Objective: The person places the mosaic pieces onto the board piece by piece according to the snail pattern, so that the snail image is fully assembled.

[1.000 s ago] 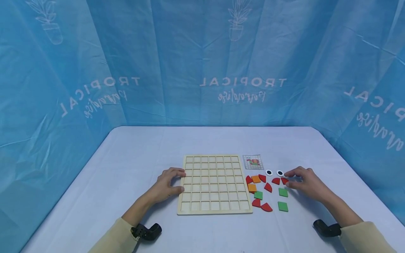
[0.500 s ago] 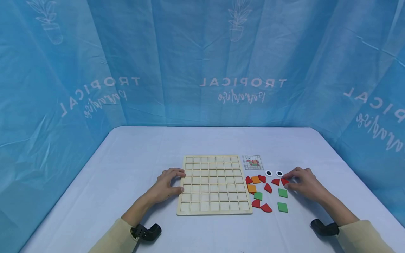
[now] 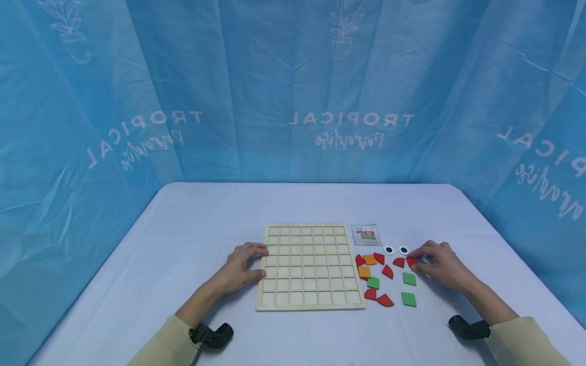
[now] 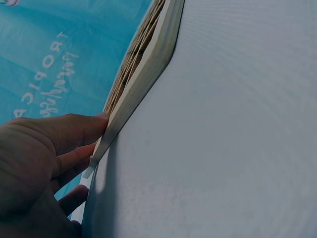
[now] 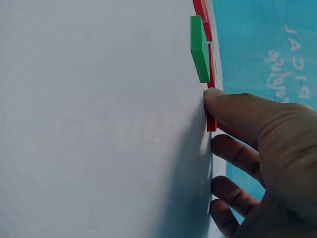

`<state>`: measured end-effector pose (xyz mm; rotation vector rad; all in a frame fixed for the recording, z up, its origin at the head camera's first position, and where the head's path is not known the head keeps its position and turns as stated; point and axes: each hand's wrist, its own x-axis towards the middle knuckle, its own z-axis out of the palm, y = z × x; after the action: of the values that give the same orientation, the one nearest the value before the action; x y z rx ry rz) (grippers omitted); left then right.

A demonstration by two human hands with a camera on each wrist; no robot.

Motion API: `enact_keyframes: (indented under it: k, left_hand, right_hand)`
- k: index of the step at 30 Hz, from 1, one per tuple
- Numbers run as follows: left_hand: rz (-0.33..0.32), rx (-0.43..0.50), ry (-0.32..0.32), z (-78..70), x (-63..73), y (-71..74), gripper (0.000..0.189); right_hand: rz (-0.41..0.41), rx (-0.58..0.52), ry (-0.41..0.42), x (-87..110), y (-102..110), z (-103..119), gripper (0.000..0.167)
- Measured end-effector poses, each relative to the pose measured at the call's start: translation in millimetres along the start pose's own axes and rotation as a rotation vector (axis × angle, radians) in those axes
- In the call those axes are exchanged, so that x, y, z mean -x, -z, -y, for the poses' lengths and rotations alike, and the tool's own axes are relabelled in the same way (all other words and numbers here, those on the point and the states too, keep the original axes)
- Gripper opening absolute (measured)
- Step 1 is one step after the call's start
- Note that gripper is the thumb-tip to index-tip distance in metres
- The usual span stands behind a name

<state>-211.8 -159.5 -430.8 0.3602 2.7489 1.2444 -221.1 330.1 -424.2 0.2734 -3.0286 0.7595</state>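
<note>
A pale wooden grid board lies flat on the table. At its left edge rests my left hand, thumb and fingers spread apart along the rim; the left wrist view has the thumb touching the board's side. My right hand pinches a red quarter-circle tile between thumb and forefinger, down at the table surface. Another red quarter-circle tile lies just left of it. Two white eye discs with black centres sit above, and a green square tile lies below.
Between board and right hand lie several red quarter-circles, orange squares and green squares, some overlapping. A small picture card with a grid pattern is beside the board's upper right. A blue curtain hangs behind the table.
My right hand has shifted slightly left and its thumb and forefinger have closed in on the red quarter-circle tile. My left hand and the board stay put.
</note>
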Motion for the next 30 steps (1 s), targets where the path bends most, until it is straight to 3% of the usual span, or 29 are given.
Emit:
enact_keyframes:
  k: [9, 25, 30]
  left_hand:
    - [0.005, 0.006, -0.016, 1.9, -1.1, 0.7, 0.044]
    - [0.015, 0.016, -0.041, 3.9, -0.9, 0.3, 0.044]
    - [0.009, 0.021, -0.035, 4.1, -1.8, -1.0, 0.044]
  right_hand:
    - [0.028, -0.062, 0.001, -0.8, 3.5, 13.9, 0.035]
    - [0.012, -0.132, -0.007, -33.0, -27.2, 98.4, 0.030]
    - [-0.001, -0.128, 0.026, -47.0, -40.9, 121.2, 0.026]
